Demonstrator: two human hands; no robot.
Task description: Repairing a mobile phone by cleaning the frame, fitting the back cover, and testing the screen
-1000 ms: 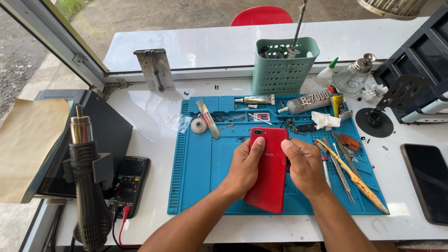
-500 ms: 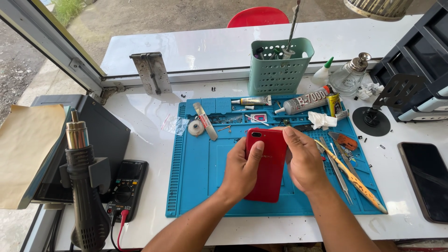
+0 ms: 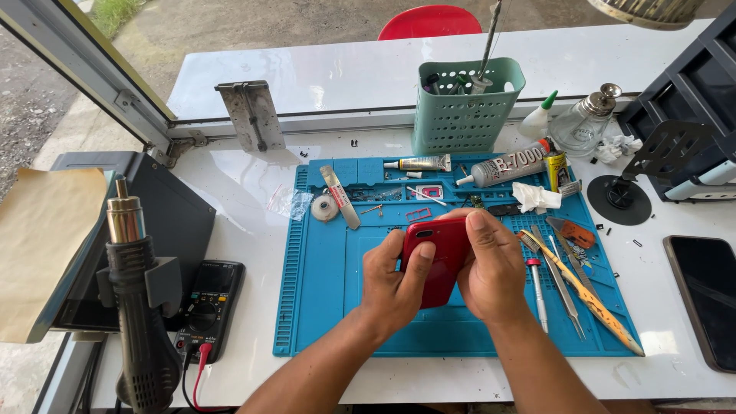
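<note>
The red phone (image 3: 437, 257) is showing a glossy, smooth back. Under it, the blue mat (image 3: 322, 307) is looking matt and rubbery; the white worktop (image 3: 245, 199) beside the mat is gleaming.

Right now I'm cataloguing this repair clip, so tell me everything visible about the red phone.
The red phone is a slim, glossy slab with rounded corners, its plain red back facing the camera. It is lifted off the blue work mat, tilted, top end away. The left hand grips its left edge, thumb across the back; the right hand covers its right side. Its screen side is hidden.
</note>
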